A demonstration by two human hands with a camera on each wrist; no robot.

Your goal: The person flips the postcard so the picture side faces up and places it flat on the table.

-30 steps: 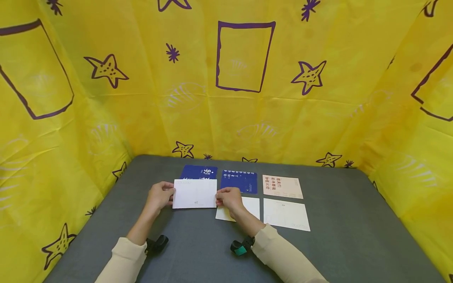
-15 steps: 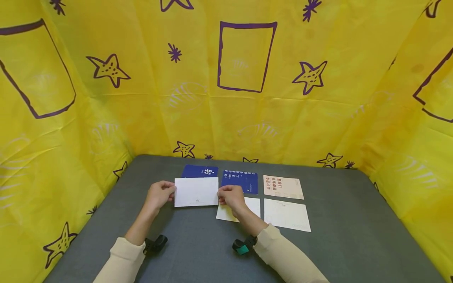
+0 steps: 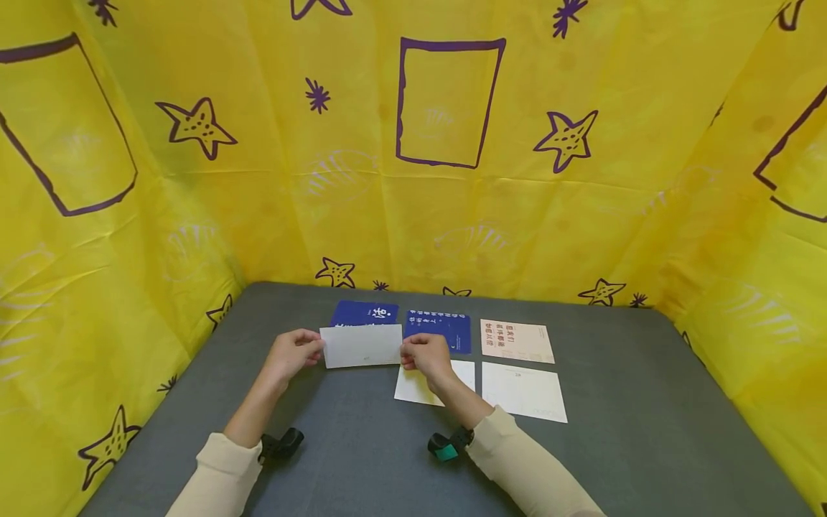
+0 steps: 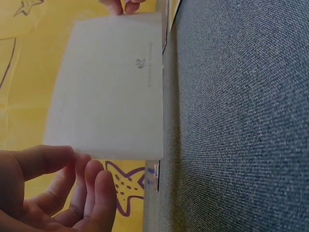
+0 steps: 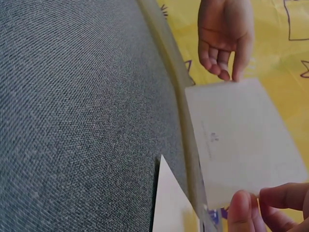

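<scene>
Fingers [image 3: 314, 346] of both hands pinch white card [image 3: 362, 345] | hides blue card [image 3: 364, 312] | table [image 3: 646, 402]

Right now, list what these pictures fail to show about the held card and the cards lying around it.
- Held white card: its far face is turned away in every view.
- Left blue card: its lower part is hidden behind the held card, head view.
- Middle white card: partly covered by the right hand, head view.
- Pink card: its print is too small to read.

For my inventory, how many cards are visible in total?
6: one white card held by both hands, two blue and one pink behind, two white nearer. Others may be hidden.
</scene>
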